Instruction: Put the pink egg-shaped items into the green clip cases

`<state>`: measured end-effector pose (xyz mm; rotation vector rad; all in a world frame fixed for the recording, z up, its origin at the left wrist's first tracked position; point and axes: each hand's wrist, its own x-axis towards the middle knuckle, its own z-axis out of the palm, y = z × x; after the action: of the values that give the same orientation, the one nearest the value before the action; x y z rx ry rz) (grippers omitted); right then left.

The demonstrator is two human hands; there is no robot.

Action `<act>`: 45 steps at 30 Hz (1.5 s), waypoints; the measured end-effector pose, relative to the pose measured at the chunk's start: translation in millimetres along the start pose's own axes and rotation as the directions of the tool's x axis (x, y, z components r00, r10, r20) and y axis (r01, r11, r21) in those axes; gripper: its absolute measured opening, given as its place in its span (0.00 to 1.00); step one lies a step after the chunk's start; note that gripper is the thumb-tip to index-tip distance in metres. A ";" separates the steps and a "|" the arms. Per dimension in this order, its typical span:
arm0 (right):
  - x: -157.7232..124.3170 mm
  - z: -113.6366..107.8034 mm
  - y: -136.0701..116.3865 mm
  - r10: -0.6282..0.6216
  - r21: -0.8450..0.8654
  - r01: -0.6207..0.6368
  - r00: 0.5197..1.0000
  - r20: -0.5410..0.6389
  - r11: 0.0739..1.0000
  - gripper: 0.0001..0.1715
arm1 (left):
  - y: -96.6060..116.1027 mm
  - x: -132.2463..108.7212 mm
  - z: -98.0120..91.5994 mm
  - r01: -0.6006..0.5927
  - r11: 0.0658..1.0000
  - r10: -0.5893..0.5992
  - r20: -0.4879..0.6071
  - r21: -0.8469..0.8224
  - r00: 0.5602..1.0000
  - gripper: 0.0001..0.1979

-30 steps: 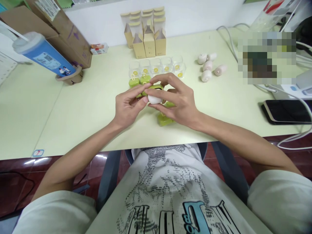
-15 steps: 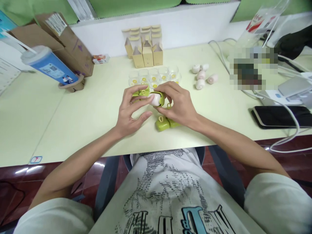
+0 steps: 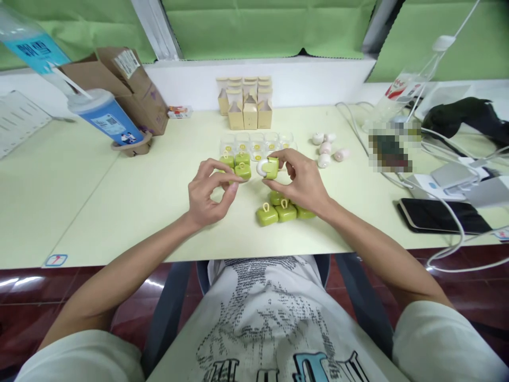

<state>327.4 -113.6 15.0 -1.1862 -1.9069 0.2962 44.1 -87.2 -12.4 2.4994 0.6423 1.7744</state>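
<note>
Between the thumb and fingers of our right hand (image 3: 304,178) we pinch a small green case (image 3: 272,168), raised in front of us over the pale, smooth table (image 3: 159,217). Its green shell is glossy with rounded corners, and a smooth white part (image 3: 260,168) curves out on the left side. The fingers of our left hand (image 3: 209,195) are loosely curled, thumb parted from the forefinger; we cannot tell whether a fingertip touches the green cases (image 3: 243,171) just behind it. Those are squat and shiny, topped with pale yellow loops — as are the matching cases (image 3: 287,212) near our right wrist.

Beyond, clear rounded cups (image 3: 256,146) stand in rows, round yellow marks showing in them. To their right lie egg-smooth white and pinkish pieces (image 3: 325,148), bunched together, one a little apart. Behind the cups, tan card boxes (image 3: 250,115) stand upright with flaps raised; we cannot see down inside them. At left, a blue-sleeved cup (image 3: 107,122) with a straw sits in a moulded brown holder (image 3: 133,149) — beside a creased cardboard carton (image 3: 153,106).
</note>
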 end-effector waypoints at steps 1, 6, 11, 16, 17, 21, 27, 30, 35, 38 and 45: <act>2.1 -3.1 2.1 0.007 0.004 -0.007 1.000 0.001 1.000 0.25 | -2.5 0.1 0.3 0.040 0.999 -0.040 -0.004 0.023 0.999 0.07; 26.7 -17.6 14.0 0.101 -0.031 -0.098 0.989 0.111 0.995 0.29 | -24.7 0.6 -0.6 0.313 0.947 -0.310 -0.055 0.067 0.949 0.04; 66.3 -11.2 20.9 0.126 -0.237 -0.064 0.958 0.259 0.969 0.27 | -54.9 -2.2 -0.7 0.646 0.763 -0.645 -0.074 -0.013 0.760 0.13; 87.6 15.4 21.7 0.098 -0.343 0.049 0.911 0.400 0.938 0.26 | -66.5 -3.5 3.9 0.807 0.586 -0.810 -0.007 -0.069 0.587 0.13; 89.1 20.0 22.0 0.102 -0.375 0.066 0.905 0.412 0.925 0.26 | -66.2 -3.5 4.7 0.814 0.576 -0.816 0.008 -0.075 0.578 0.12; 90.4 30.3 24.2 0.118 -0.455 0.106 0.892 0.436 0.884 0.27 | -62.8 -3.8 6.7 0.815 0.575 -0.815 0.044 -0.071 0.578 0.11; 85.2 32.4 25.9 0.122 -0.450 0.089 0.900 0.419 0.889 0.33 | -67.8 -8.3 9.2 0.791 0.607 -0.788 0.066 -0.079 0.612 0.12; 82.3 31.8 27.8 0.110 -0.421 0.079 0.908 0.405 0.904 0.37 | -72.8 -11.7 9.2 0.775 0.627 -0.773 0.066 -0.076 0.631 0.12; 80.5 28.8 32.5 0.088 -0.394 0.083 0.913 0.398 0.916 0.36 | -74.1 -13.4 7.2 0.764 0.643 -0.761 0.064 -0.055 0.646 0.13; 79.1 28.9 31.4 0.096 -0.375 0.066 0.914 0.395 0.925 0.37 | -72.9 -12.8 6.5 0.771 0.636 -0.768 0.060 -0.037 0.637 0.12; 83.3 12.5 34.2 0.068 -0.327 0.059 0.929 0.363 0.943 0.39 | -74.9 -14.0 3.2 0.718 0.696 -0.718 0.010 0.005 0.696 0.12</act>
<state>323.4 -24.4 31.9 -1.4360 -2.3539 0.2147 19.0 -22.5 -44.2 1.8144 1.3780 1.4203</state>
